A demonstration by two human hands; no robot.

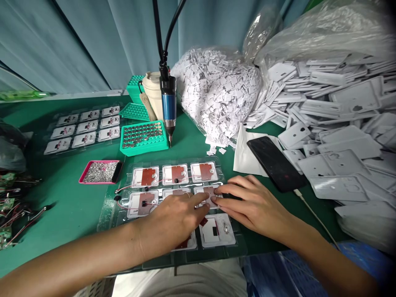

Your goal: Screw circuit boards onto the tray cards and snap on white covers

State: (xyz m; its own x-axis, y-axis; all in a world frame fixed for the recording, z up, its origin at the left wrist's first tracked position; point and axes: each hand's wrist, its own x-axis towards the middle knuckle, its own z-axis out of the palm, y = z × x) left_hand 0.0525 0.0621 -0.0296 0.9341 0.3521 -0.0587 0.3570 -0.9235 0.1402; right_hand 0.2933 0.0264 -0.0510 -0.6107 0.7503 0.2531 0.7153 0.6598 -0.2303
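My left hand (182,212) reaches over the white cases with its index finger stretched onto a red-brown circuit board (210,190) in the middle row. Its other fingers are bent, and a dark red board corner (203,222) shows beneath them; the grip is partly hidden. Fingers of my right hand (252,202) are stretched and apart, their tips touching the same board from the right. A clear plastic tray (107,212) carries these cases. Below my hands lies a white case (227,231) with a white panel and metal parts inside. Thin wires with black ends cross the boards on the left.
An electric screwdriver (168,105) hangs above the table beside a green rack (144,149) of coin-like discs. A pink tray (82,178) holds tiny metal parts. A phone (274,161), bagged white pieces (216,90) and piled white covers (337,136) are at right.
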